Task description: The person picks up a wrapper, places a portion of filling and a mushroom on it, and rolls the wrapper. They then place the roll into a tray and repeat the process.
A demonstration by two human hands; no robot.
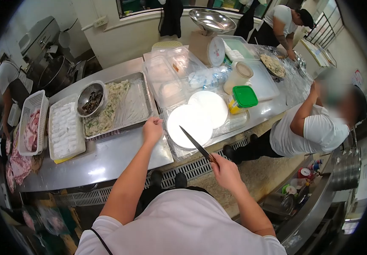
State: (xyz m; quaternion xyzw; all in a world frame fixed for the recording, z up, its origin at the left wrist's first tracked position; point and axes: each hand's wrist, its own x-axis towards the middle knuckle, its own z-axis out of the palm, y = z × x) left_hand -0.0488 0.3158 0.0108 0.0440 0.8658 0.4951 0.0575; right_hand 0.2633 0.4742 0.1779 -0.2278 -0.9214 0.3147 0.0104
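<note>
My right hand (226, 172) is wrapped round the handle of a long-bladed knife (195, 143). The blade points up and left, over the nearer of two round white discs (185, 129), which partly overlaps the other white disc (213, 108). My left hand (152, 131) is curled closed near the steel table's front part, between the metal tray (140, 100) and the discs. Whether anything is inside its fingers is hidden. The tray holds a pale, green-flecked mixture (102, 119) and a metal bowl (92, 98) with dark pieces in it.
Left of the tray stand a container of white wrapped rows (66, 127) and a white basket of raw meat (33, 125). A green-lidded tub (243, 98) and clear plastic boxes (166, 78) lie beyond the discs. One person (311, 123) stands close on the right; others work farther off.
</note>
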